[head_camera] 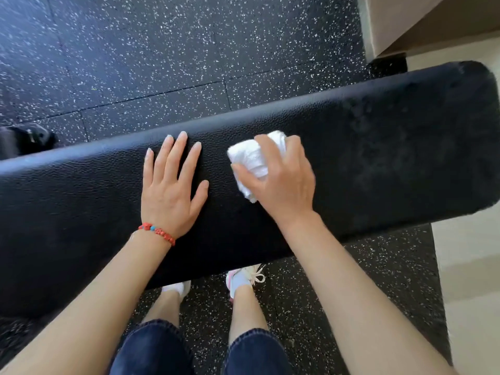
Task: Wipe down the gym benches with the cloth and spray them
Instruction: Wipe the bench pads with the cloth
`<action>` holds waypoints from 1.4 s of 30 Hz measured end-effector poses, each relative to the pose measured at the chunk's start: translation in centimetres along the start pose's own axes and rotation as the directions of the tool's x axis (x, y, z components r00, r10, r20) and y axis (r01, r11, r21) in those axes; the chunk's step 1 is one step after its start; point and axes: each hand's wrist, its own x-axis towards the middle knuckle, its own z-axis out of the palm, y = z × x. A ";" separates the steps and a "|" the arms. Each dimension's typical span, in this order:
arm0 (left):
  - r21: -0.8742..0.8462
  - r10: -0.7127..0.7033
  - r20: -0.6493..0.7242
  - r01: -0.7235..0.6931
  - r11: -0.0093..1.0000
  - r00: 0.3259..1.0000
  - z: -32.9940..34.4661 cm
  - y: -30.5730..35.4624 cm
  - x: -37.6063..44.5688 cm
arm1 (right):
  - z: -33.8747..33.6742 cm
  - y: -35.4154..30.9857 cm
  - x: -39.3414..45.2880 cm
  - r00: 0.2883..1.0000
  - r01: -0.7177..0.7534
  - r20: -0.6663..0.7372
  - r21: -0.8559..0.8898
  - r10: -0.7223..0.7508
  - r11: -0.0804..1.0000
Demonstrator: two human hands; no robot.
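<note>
Pebbled matt bench (365,136) — terry cloth (254,158)

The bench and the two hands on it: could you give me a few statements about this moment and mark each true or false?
1. The right hand grips a bunched white cloth against the black bench. True.
2. The left hand holds a spray bottle. False: it lies flat on the pad with fingers spread, and no bottle is in view.
3. A red beaded bracelet sits on the left wrist. True.
4. The cloth is blue. False: it is white.
5. The floor is bare wood. False: it is dark speckled matting.
</note>
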 end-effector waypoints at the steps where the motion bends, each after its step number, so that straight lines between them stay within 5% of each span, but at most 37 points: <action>1: -0.001 0.000 -0.001 0.000 1.000 1.000 -0.1 0.1 0.0 | -0.6 1.2 0.3 0.999 -0.043 -0.024 -0.015 0.043 0.999; 7: -0.017 -0.047 -0.057 0.046 0.999 0.997 -1.0 0.4 -1.3 | -1.6 3.8 -0.3 0.898 -0.417 -0.154 0.004 0.413 0.909; 13: 0.001 -0.060 -0.055 0.060 0.998 0.997 -1.1 0.1 -6.5 | 1.7 -5.1 -7.7 0.998 -0.066 -0.013 0.042 0.066 0.997; 16: 0.011 -0.095 -0.018 0.096 0.995 0.995 -0.6 0.0 -8.7 | 1.3 -3.7 -8.2 0.999 0.033 -0.019 0.015 -0.033 0.999; 23: 0.019 -0.109 -0.012 0.109 0.994 0.994 -0.1 0.1 -9.4 | -1.0 2.3 -7.5 0.898 -0.404 -0.181 0.012 0.400 0.914; 31: -0.027 -0.157 -0.043 0.156 0.987 0.987 -0.4 2.5 -9.2 | -0.2 -0.8 -10.2 0.999 0.032 -0.010 0.024 -0.032 0.999; 38: -0.060 -0.098 -0.029 0.096 0.994 0.995 0.6 10.0 -7.0 | -5.4 9.8 -7.4 0.935 -0.345 -0.084 0.019 0.346 0.938; 42: -0.004 -0.147 0.008 0.147 0.989 0.989 1.8 11.7 -6.3 | -4.7 8.3 -8.2 0.933 -0.354 -0.047 0.041 0.356 0.934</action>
